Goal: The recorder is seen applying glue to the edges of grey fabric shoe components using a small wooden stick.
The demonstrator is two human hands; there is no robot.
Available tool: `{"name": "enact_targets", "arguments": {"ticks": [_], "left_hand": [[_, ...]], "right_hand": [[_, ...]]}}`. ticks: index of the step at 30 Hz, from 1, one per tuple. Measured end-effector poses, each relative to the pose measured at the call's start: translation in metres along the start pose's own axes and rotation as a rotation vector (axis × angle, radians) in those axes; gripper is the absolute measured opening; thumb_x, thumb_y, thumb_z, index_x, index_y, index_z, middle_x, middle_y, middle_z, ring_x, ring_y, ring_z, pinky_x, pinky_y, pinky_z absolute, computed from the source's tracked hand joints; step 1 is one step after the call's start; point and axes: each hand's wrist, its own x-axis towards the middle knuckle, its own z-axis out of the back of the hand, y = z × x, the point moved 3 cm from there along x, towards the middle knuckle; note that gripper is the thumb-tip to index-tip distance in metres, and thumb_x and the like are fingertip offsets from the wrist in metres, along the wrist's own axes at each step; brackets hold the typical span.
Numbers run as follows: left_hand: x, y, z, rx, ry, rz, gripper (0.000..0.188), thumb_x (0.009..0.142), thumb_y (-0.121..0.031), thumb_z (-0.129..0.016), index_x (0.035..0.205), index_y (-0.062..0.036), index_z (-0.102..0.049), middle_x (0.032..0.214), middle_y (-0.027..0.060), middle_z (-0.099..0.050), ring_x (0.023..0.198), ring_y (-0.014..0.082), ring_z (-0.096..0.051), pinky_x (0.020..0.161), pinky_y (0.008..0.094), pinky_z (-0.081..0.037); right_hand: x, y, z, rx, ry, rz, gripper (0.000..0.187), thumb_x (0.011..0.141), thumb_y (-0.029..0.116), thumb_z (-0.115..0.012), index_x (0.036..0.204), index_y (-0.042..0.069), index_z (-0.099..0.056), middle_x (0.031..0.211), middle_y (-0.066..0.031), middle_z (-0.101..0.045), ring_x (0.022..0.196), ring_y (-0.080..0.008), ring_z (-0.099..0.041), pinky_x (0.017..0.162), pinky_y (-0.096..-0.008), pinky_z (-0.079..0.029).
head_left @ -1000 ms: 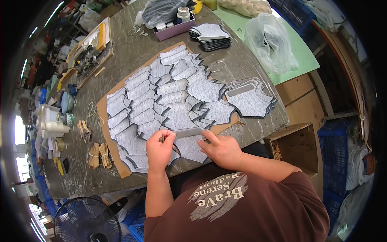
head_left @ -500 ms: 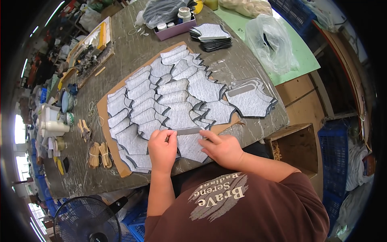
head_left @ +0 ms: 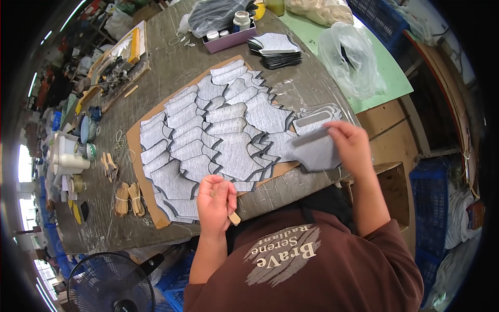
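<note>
My left hand [head_left: 216,200] is closed around a flat wooden stick [head_left: 235,218], its rounded end poking out below the fingers at the table's near edge. Between thumb and fingers, my right hand [head_left: 352,146] grips a cut grey fabric piece [head_left: 317,152] with a smooth darker strip along its top edge. The piece is slightly blurred and tilted, over the small pile of similar strip-edged pieces [head_left: 313,119] at the right. Left of it, overlapping rows of speckled grey fabric pieces [head_left: 223,130] with dark edges cover a brown cardboard sheet [head_left: 136,156].
A purple box [head_left: 231,40] with jars and a stack of dark-edged pieces [head_left: 275,50] stand at the back. Bundles of wooden sticks [head_left: 129,199] lie left. A plastic bag [head_left: 347,60] rests on a green board [head_left: 392,86]. A fan [head_left: 110,283] stands below left.
My right hand has carried the strip-edged fabric piece from in front of me to the pile at the right. My left hand has let go of it and drawn slightly nearer, keeping the stick.
</note>
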Motion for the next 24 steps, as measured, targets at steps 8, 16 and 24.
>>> {"name": "enact_targets", "arguments": {"ticks": [8,16,24], "left_hand": [[-0.009,0.015,-0.016,0.335,0.177,-0.172,0.087,0.080,-0.066,-0.051,0.130,0.0026,-0.030,0.088,0.0026,-0.036,0.066,0.0064,-0.036,0.057,0.0192,-0.032],[-0.010,0.008,-0.028,0.818,0.171,-0.407,0.111,0.068,-0.078,-0.046,0.136,0.0042,-0.017,0.086,0.0098,-0.043,0.065,0.0170,-0.045,0.056,0.0279,-0.040],[-0.013,0.003,-0.028,0.930,0.139,-0.478,0.110,0.069,-0.079,-0.044,0.135,0.0058,-0.019,0.086,0.0135,-0.046,0.068,0.0241,-0.049,0.059,0.0336,-0.043]], "right_hand": [[-0.002,0.037,-0.015,-0.473,-0.145,0.383,0.014,0.078,0.005,-0.062,0.091,0.005,-0.065,0.084,-0.0125,-0.063,0.077,-0.0305,-0.062,0.068,-0.0370,-0.049],[-0.057,0.060,-0.116,0.101,0.614,0.258,0.008,0.075,0.011,-0.063,0.078,0.005,-0.068,0.076,-0.0117,-0.065,0.067,-0.0309,-0.062,0.061,-0.0369,-0.049],[-0.061,0.055,-0.124,0.047,0.658,0.307,0.007,0.076,0.006,-0.066,0.081,0.002,-0.065,0.077,-0.0099,-0.064,0.070,-0.0259,-0.061,0.061,-0.0327,-0.047]]}}
